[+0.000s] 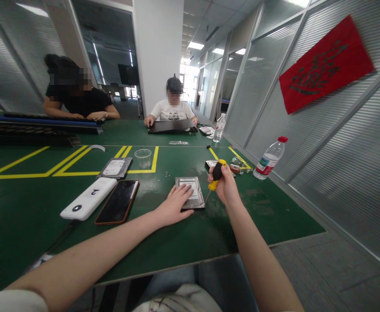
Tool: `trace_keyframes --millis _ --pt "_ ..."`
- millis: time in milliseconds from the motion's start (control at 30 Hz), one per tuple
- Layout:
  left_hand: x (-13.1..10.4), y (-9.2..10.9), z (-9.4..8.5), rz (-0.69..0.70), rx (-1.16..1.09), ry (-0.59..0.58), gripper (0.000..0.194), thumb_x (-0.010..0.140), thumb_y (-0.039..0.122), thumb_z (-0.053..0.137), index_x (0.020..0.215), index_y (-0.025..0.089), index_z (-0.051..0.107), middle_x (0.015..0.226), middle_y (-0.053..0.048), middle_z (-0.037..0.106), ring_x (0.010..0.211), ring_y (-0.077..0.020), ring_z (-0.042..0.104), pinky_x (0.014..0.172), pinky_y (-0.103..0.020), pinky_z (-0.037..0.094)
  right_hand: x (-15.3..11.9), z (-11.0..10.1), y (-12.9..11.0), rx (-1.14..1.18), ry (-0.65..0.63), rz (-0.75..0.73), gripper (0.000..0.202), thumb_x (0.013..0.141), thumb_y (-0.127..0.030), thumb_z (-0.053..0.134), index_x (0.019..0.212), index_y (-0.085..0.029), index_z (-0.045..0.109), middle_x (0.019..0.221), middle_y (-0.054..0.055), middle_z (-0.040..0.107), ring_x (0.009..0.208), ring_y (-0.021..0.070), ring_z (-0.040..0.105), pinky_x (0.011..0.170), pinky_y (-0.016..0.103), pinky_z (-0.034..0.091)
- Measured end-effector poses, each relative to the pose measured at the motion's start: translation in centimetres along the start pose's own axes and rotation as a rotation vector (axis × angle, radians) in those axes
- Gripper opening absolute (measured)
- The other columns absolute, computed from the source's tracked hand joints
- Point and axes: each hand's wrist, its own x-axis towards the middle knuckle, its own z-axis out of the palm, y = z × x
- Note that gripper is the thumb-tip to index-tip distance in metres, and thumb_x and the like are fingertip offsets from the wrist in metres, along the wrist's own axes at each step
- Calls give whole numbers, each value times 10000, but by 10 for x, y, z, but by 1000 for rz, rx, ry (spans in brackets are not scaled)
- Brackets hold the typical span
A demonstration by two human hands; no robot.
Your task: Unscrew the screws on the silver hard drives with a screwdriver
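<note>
A hard drive [196, 194] with a white label lies flat on the green table. Across its label and left side rests my left hand [173, 204], fingers stretched out and palm down. My right hand [227, 187] is wrapped round the yellow and black handle of a screwdriver [218, 171]. The shaft slants down to the near right corner of the drive; I cannot tell whether the tip sits in a screw. Several tiny bits [167, 174], perhaps screws, lie left of the drive. Another drive [211, 164] is partly hidden behind my right hand.
To the left are a white power bank [89, 199], a phone [118, 203], another hard drive [115, 167] and a clear plastic cup [143, 159]. On the right stand a water bottle [269, 159] and a brown tape roll [235, 169]. Two people sit across the table [164, 242].
</note>
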Motion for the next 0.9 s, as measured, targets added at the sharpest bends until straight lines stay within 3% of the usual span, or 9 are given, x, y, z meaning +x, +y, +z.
trace_keyframes --millis 233,467,667,900 --pt "0 1 -1 -1 4 0 713 865 388 614 1482 159 337 1556 -149 295 1452 -314 221 1169 -542 153 2 0 1 33 -30 64 381 833 -551 539 938 -195 624 702 1 628 544 102 536 516 249 455" --pt "0 2 -2 -12 -4 0 710 861 382 623 1477 162 346 1552 -152 302 1447 -321 230 1165 -548 162 1 1 2 15 -17 14 309 696 -458 744 836 -220 606 755 -16 638 630 118 594 574 253 496" --pt "0 1 0 -5 -11 10 712 858 388 625 1478 181 343 1553 -147 302 1447 -320 231 1161 -556 166 -2 2 0 0 -48 51 335 670 -435 772 888 -211 650 733 -15 627 622 113 601 534 228 487" --pt "0 0 0 2 -9 18 708 867 408 607 1481 183 337 1550 -146 310 1444 -318 237 1162 -554 162 -1 1 1 60 -40 126 364 791 -570 602 822 -209 622 744 6 673 602 115 601 582 252 511"
